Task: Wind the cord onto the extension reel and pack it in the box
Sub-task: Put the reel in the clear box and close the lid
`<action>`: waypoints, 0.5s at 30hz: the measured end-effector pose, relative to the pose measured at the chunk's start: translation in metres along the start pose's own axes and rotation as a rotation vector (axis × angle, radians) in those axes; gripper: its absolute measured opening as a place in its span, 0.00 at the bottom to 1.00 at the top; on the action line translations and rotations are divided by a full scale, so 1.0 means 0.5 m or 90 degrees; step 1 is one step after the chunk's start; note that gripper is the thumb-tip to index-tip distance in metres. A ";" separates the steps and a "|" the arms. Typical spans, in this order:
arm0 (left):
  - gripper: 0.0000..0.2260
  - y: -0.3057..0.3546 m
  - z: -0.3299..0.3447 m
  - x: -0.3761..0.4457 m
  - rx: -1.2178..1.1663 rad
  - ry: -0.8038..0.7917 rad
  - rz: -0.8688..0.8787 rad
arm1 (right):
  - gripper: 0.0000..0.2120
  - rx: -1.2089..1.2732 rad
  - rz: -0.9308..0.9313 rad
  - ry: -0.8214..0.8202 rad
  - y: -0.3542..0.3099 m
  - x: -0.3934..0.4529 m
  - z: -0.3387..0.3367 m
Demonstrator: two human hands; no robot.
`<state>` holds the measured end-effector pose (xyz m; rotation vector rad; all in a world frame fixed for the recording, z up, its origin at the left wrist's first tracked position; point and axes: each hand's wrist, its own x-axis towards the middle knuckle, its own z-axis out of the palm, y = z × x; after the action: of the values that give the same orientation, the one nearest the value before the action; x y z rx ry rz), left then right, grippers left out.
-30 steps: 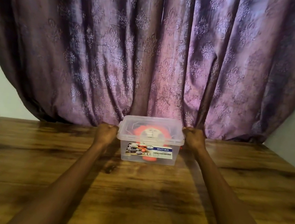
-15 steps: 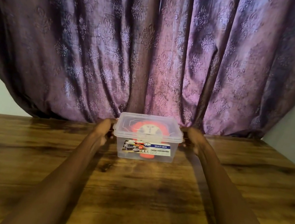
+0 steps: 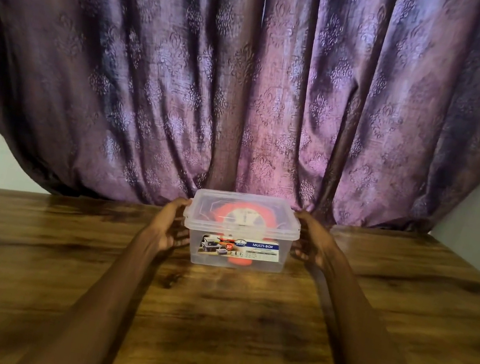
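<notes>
- The clear plastic box (image 3: 238, 250) stood on the wooden counter (image 3: 209, 319), far back, just in front of the purple patterned curtain (image 3: 248, 88).
- Its lid (image 3: 243, 214) was on, sitting flat across the top.
- Through the clear walls the orange extension reel (image 3: 245, 219) showed inside, pale hub in the middle; the cord itself was too blurred behind the plastic to make out.
- A printed label (image 3: 248, 249) reading "MULTI-BOX" faced us on the front wall.
- The left hand (image 3: 172, 227) flanked the box's left end, fingers spread loose, fingertips up by the lid's corner; I couldn't tell whether they touched it.
- The right hand (image 3: 311, 241) mirrored it at the right end, its grip open too, palm turned toward the box.
- Both forearms reached straight out over the counter, box squarely between them.
</notes>
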<state>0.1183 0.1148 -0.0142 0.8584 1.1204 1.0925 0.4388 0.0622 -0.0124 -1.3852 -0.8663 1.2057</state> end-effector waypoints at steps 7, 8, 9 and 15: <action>0.23 -0.041 -0.006 0.007 -0.168 -0.011 0.027 | 0.21 0.041 0.058 -0.055 0.014 0.002 -0.007; 0.24 -0.043 -0.008 0.007 -0.187 0.000 0.023 | 0.22 0.053 0.058 -0.051 0.016 0.001 -0.005; 0.23 -0.044 -0.010 0.008 -0.201 0.003 0.019 | 0.23 0.068 0.055 -0.045 0.018 0.000 -0.003; 0.21 -0.046 -0.005 0.006 -0.305 -0.008 0.105 | 0.20 0.163 -0.009 0.039 0.029 -0.008 0.008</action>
<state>0.1216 0.1116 -0.0372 0.5808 0.7377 1.4168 0.4322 0.0568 -0.0256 -1.1999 -0.6538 1.2114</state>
